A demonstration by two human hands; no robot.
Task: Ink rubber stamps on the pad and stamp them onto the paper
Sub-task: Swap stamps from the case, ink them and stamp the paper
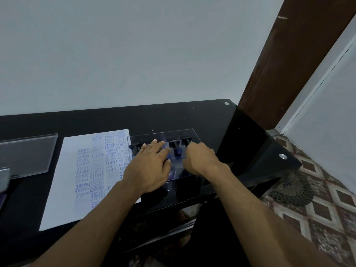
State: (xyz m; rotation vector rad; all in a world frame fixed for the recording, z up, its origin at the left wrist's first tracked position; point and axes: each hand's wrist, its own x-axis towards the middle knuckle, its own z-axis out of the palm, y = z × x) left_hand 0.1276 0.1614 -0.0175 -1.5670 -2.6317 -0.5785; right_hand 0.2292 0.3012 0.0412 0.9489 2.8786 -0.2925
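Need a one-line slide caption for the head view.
Left hand rests on the clear stamp box; right hand grips a stamp.

Looks like a room in a home to me, not an office: black glass tabletop [192, 116] shoved into a corner, plain pale wall [134, 54], dark wooden door frame [269, 60], patterned diamond floor tiles [317, 205], round woven mat [290, 189] on the floor.

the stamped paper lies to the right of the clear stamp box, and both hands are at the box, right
Not quite. In the head view the paper lies to the left of the clear box, not the right. Both the left hand and the right hand are at the box.
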